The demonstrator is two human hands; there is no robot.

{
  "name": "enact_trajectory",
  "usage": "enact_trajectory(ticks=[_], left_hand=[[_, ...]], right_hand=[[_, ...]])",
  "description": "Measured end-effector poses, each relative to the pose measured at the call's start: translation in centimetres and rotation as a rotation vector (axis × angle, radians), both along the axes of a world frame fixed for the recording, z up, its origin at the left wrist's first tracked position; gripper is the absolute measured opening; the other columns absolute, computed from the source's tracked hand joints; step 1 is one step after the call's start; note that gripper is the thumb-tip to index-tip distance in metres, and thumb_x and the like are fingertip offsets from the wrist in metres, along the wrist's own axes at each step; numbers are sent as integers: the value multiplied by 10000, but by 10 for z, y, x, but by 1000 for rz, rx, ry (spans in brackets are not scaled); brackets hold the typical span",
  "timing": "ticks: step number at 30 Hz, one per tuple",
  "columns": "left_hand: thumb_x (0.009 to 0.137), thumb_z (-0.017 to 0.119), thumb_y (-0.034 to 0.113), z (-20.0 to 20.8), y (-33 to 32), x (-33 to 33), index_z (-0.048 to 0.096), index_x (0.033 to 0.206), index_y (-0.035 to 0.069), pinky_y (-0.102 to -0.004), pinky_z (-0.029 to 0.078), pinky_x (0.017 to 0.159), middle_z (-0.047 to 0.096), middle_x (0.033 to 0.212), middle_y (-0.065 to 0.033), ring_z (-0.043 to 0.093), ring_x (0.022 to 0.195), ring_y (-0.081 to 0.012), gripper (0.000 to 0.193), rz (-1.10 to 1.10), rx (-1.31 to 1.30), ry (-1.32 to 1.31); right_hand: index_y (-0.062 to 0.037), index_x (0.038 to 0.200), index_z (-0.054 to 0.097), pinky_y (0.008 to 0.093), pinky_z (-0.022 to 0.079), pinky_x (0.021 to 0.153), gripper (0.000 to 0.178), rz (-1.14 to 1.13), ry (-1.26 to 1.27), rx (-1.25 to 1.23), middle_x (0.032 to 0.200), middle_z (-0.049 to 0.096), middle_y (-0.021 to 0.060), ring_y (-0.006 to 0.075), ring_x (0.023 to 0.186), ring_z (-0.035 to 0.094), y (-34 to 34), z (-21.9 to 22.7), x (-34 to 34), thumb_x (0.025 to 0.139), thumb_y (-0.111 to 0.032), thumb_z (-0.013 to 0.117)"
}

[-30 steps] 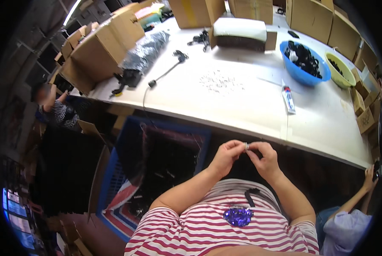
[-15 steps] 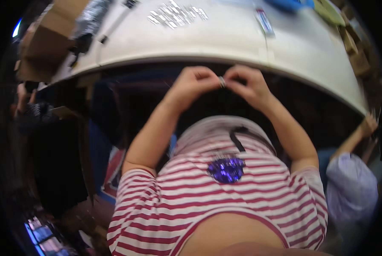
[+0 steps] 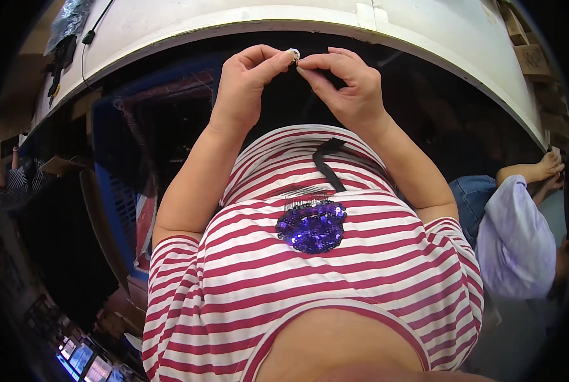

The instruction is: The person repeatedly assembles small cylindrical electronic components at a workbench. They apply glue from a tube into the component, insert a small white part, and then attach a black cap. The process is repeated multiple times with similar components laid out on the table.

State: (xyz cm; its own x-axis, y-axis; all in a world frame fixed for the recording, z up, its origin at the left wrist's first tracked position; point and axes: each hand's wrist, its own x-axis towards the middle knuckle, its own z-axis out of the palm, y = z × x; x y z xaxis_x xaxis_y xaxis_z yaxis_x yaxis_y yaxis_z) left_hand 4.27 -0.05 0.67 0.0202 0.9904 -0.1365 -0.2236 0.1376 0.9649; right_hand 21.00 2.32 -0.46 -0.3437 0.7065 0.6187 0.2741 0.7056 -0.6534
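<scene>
- Okay, so the small whitish piece (image 3: 294, 55) is up near the top of the frame, just left of centre, held in the air between both hands and too tiny for me to make out its shape.
- Left hand (image 3: 238, 95): thumb and index finger pinching that piece at their tips, other fingers curled in behind.
- Right hand (image 3: 354, 89): thumb and index tips come together right at the piece's lower right side. Can't tell if they've got a grip on it or are just touching. The other fingers are loosely bent.
- Both hands sit over the dark gap just below the edge of the white table (image 3: 265, 16), which curves across the top.
- Middle of the frame is mostly a red-and-white striped shirt (image 3: 297, 274) with a purple sequin patch (image 3: 313, 226) and a black strip (image 3: 327, 167) above it.
- Left side: blue plastic crate (image 3: 116, 184). Upper left: black cable (image 3: 100, 22) and a silvery plastic bag (image 3: 70, 22) on the table.
- Upper right: cardboard box (image 3: 532, 59). Right edge: another person in a pale lavender top (image 3: 516, 239), their hands close together by the table's end.
</scene>
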Motion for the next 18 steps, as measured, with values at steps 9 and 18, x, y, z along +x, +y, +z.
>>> enact_trajectory(ticks=[9, 18], left_hand=[[794, 639, 177, -2, 0, -13, 622, 805, 45, -175, 369, 637, 575, 740, 9, 484, 678, -49, 134, -90, -69, -71], [755, 642, 60, -13, -6, -4, 472, 1130, 22, -210, 405, 751, 558, 958, -31, 507, 844, -89, 414, -58, 116, 3]], right_hand=[[-62, 830, 652, 267, 464, 697, 91, 49, 23, -144, 771, 655, 54, 154, 662, 613, 2, 3, -3, 754, -112, 658], [9, 851, 624, 193, 440, 602, 122, 246, 359, -701, 750, 622, 13, 54, 680, 545, 12, 1, -6, 814, -106, 611]])
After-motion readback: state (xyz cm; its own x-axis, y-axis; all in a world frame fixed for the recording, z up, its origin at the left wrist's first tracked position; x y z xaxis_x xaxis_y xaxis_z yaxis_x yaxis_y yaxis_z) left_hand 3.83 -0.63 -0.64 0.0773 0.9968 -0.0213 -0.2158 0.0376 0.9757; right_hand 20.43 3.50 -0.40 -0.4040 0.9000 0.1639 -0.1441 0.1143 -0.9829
